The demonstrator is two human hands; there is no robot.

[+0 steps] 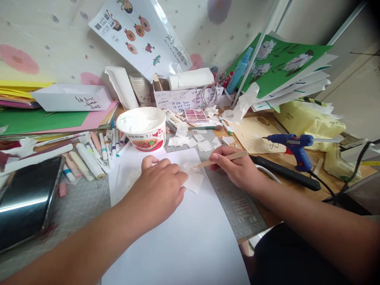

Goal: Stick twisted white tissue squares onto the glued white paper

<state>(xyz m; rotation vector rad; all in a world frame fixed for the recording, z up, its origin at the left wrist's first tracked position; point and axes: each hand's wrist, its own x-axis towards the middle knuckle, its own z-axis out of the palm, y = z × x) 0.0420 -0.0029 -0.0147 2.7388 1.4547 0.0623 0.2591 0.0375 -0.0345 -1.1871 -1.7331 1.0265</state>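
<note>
In my right hand (228, 162) I pinch a flat wooden craft stick (237, 155), its tip pointing left onto a small piece of white paper (195, 183). Whitish, wet-looking stuff lies around the tip, too blurred to make out. My left hand (162, 186) is curled over the paper piece's left edge, its fingertips gripping that edge. Both hands are above a large white sheet (178, 245). Just behind my left hand stands a white paper bowl (142, 128) with a red food print and whitish contents.
Torn paper scraps (204, 145) lie behind the sheet. Markers (108, 146) are crowded at left beside a dark, shiny tablet-like object (26, 194). At right are a blue glue gun (293, 144) with a cord and a long black object (287, 173).
</note>
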